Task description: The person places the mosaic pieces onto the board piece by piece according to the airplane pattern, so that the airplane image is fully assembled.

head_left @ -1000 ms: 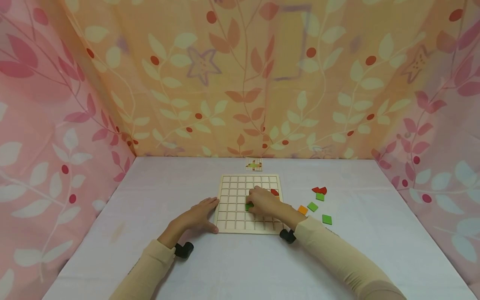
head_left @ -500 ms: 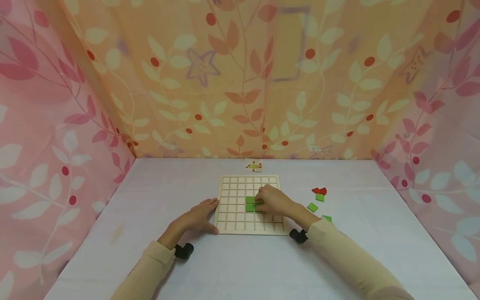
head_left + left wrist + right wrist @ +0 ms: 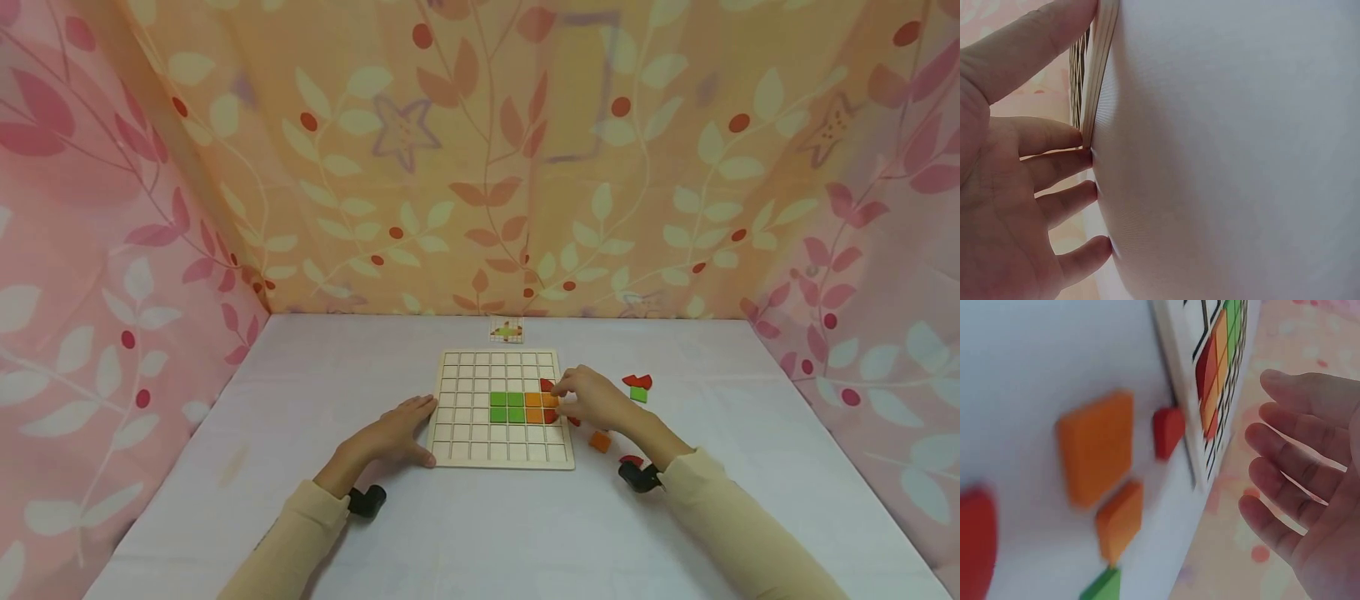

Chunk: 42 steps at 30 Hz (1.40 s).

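Observation:
A pale wooden grid board [image 3: 457, 429] lies on the white table. Several green square tiles [image 3: 498, 414] form a block on it, with orange tiles [image 3: 533, 400] to their right and red curved pieces [image 3: 547, 385] near the board's right side. My left hand [image 3: 393, 429] rests at the board's left edge; the left wrist view shows its thumb and fingers [image 3: 1066, 203] extended, touching the edge and cloth. Over the board's right edge hovers my right hand [image 3: 600, 400]. The right wrist view shows its fingers [image 3: 1285, 440] loosely extended, holding nothing.
Right of the board lie loose pieces: an orange tile [image 3: 600, 442], a green tile [image 3: 638, 394] and several red pieces [image 3: 642, 381]. A small pattern card [image 3: 506, 330] lies behind the board. Floral cloth walls [image 3: 480, 167] border the table's back and sides.
My right hand has moved right from the board's middle to its right edge, leaving the green tiles and uncovering the orange and red ones. The left hand stays put.

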### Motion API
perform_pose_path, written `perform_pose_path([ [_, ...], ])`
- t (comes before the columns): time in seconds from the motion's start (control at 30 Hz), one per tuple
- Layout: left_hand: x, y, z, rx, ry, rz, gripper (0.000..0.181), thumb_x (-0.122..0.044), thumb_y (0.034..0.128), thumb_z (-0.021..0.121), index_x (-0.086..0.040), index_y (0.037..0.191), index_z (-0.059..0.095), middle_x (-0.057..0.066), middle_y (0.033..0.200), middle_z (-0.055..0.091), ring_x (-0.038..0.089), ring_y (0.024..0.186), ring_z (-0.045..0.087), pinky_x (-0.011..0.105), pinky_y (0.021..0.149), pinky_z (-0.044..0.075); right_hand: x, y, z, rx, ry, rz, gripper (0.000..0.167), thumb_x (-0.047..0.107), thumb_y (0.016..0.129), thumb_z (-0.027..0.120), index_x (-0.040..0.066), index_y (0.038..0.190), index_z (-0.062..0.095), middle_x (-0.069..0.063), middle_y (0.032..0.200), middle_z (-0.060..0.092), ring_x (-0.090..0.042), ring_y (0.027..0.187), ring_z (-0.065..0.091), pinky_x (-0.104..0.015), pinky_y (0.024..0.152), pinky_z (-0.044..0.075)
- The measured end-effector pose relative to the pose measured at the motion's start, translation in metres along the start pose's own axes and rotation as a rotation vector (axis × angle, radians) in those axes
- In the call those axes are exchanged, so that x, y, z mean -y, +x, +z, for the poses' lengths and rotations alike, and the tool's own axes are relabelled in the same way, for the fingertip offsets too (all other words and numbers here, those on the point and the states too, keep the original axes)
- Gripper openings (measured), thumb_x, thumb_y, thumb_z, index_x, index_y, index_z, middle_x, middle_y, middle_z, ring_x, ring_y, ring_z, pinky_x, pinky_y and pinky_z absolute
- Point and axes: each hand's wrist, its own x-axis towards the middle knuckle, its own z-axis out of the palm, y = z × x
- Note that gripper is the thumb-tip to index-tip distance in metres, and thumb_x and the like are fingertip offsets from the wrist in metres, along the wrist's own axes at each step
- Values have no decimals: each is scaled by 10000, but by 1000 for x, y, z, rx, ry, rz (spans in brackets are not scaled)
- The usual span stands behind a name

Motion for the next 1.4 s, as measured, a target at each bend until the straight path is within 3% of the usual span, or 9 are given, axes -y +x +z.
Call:
perform_pose_path([
  [0.37, -2, -1, 0, 1, -1, -26, 1023, -334, 704, 861, -53, 1521, 314, 124, 1614, 256, 348, 1506, 187, 597, 1181, 207, -46, -21, -7, 5, 50, 104, 218, 147, 864, 705, 60, 1059, 747, -66, 1033, 690, -256, 1008, 563, -448, 887, 533],
  [0.5, -3, -1, 0, 2, -1, -27, 1021, -332, 704, 862, -49, 1519, 317, 125, 1613, 260, 345, 1505, 190, 584, 1185, 210, -59, -28, -7, 11, 40, 94, 194, 129, 862, 704, 49, 1033, 752, -80, 1039, 691, -279, 1010, 573, -486, 906, 522],
  [0.73, -2, 0, 0, 2, 4, -34, 1025, -344, 706, 859, -53, 1522, 311, 124, 1615, 254, 347, 1506, 186, 607, 1176, 210, -76, -35, -5, 18, -65, 33, 202, 132, 819, 760, 36, 997, 752, -78, 999, 691, -262, 957, 616, -477, 895, 538],
  [1.13, 0, 2, 1, 11, 6, -38, 1038, -347, 705, 859, -58, 1528, 297, 122, 1619, 242, 348, 1509, 173, 588, 1187, 201, -86, -48, -8, 27, -36, 39, 235, 55, 771, 757, -7, 998, 742, -94, 986, 679, -236, 904, 606, -467, 858, 539],
  [1.4, 0, 3, 1, 7, -10, -24, 1038, -326, 696, 868, -41, 1521, 306, 140, 1614, 250, 362, 1505, 177, 623, 1167, 209, -87, -53, -7, 42, 5, 116, 238, 57, 792, 753, -17, 1017, 731, -111, 1001, 690, -243, 902, 597, -460, 842, 543],
])
